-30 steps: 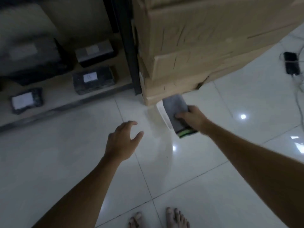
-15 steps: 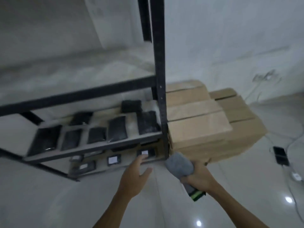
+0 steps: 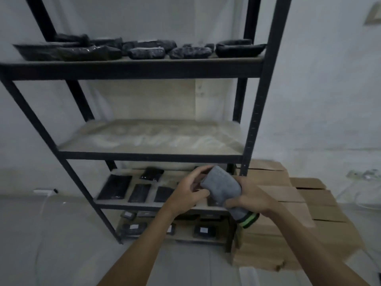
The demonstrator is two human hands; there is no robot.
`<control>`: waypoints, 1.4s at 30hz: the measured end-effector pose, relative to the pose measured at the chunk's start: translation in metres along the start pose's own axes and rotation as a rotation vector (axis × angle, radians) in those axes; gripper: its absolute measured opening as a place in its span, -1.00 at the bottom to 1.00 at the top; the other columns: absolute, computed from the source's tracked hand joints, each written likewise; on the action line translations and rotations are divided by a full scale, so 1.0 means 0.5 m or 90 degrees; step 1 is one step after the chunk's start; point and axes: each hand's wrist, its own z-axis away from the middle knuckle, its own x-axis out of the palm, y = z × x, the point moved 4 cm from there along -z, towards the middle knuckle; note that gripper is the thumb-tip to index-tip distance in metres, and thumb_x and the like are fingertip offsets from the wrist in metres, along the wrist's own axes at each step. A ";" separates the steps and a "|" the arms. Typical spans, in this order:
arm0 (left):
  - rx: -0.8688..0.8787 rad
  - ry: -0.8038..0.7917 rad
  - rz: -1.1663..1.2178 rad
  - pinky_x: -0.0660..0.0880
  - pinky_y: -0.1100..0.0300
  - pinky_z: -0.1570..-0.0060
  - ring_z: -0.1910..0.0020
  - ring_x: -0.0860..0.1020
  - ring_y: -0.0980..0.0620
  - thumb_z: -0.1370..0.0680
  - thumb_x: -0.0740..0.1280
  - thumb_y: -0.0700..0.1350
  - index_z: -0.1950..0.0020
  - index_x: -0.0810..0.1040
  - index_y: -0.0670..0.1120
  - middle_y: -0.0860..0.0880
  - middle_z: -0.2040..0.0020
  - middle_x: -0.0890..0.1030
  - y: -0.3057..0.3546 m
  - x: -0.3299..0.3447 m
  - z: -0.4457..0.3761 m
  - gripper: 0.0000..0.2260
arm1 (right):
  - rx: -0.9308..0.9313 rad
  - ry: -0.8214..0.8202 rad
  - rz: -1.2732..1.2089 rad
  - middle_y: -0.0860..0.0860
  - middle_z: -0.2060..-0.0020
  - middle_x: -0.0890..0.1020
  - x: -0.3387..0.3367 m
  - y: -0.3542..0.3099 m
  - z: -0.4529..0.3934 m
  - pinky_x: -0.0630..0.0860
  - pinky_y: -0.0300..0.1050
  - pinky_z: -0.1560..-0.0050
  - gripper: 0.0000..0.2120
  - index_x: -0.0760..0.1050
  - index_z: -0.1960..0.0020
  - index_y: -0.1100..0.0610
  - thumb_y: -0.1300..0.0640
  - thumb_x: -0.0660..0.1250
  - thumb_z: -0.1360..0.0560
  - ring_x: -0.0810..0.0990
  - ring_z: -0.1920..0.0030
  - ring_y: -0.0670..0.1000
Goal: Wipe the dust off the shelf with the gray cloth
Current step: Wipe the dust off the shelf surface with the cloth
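Observation:
A black metal shelf unit (image 3: 254,129) with pale boards stands against the wall. Its middle board (image 3: 152,139) is bare and streaked with dust. I hold the folded gray cloth (image 3: 223,189), which has a green and black band at its lower end, in front of the lower boards. My right hand (image 3: 250,200) grips the cloth from the right. My left hand (image 3: 188,190) holds its left edge with fingers curled over the top.
Black wrapped packages (image 3: 144,49) lie along the top board, and flat black packs (image 3: 115,186) on the lower boards. Stacked cardboard boxes (image 3: 292,215) stand right of the shelf. White cables (image 3: 44,195) run along the floor at the left.
The view has swung up from the floor to the whole shelf. My left hand has come across to the cloth and taken hold of it alongside the right hand.

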 end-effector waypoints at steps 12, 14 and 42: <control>-0.034 -0.118 -0.073 0.60 -0.09 -0.14 -0.04 0.66 0.02 -0.44 0.50 -0.03 -0.08 0.64 0.00 0.02 -0.02 0.70 -0.156 -0.272 -0.173 -0.76 | 0.093 -0.076 0.101 0.08 -0.15 0.57 0.049 -0.038 -0.255 0.59 0.23 -0.09 -0.29 0.35 -0.27 0.10 0.21 0.60 -0.21 0.61 -0.13 0.08; -0.029 -0.136 -0.060 0.59 -0.11 -0.14 -0.01 0.66 0.00 -0.46 0.52 -0.09 -0.05 0.65 -0.03 0.03 0.02 0.70 -0.166 -0.305 -0.213 -0.81 | 0.092 -0.051 0.086 0.10 -0.18 0.58 0.047 -0.044 -0.283 0.59 0.16 -0.15 -0.33 0.38 -0.30 0.14 0.29 0.61 -0.28 0.61 -0.17 0.08; 0.061 -0.028 -0.203 0.53 0.33 -0.11 -0.16 0.59 0.23 -0.44 0.48 0.13 -0.26 0.55 0.32 0.36 -0.19 0.58 -0.207 -0.362 -0.375 -0.61 | 0.047 0.035 0.131 -0.06 0.03 0.61 -0.057 -0.001 -0.435 0.49 -0.30 0.12 -0.72 0.48 -0.16 0.02 0.01 0.47 -0.52 0.59 0.08 -0.16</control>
